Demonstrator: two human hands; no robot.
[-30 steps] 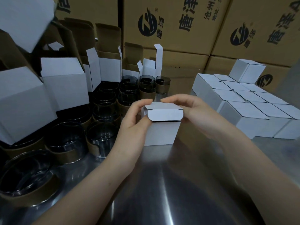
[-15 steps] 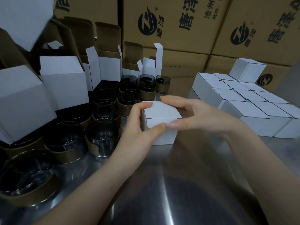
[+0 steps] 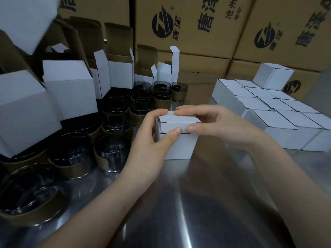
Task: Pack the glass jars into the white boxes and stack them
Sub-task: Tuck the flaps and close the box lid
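Observation:
A small white box (image 3: 180,147) stands on the steel table (image 3: 179,203) in the middle. Its lid flap is folded over the top, with the front tuck still outside. My left hand (image 3: 152,136) grips the box's left side, thumb pressing the flap's front edge. My right hand (image 3: 215,122) pinches the lid from the right, fingers on top and thumb on the front edge. Several dark glass jars (image 3: 112,153) with brown sleeves stand to the left. Closed white boxes (image 3: 279,120) sit in rows at the right, with one box (image 3: 274,76) on top.
Open white boxes (image 3: 69,88) with raised flaps stand at the left and behind the jars. Large brown cartons (image 3: 202,27) with printed logos form a wall at the back. A big jar (image 3: 30,194) sits near the left front edge.
The lid flap has gone down over the top of the box. Both thumbs have come together on its front edge, and my right hand's fingers now lie over the lid.

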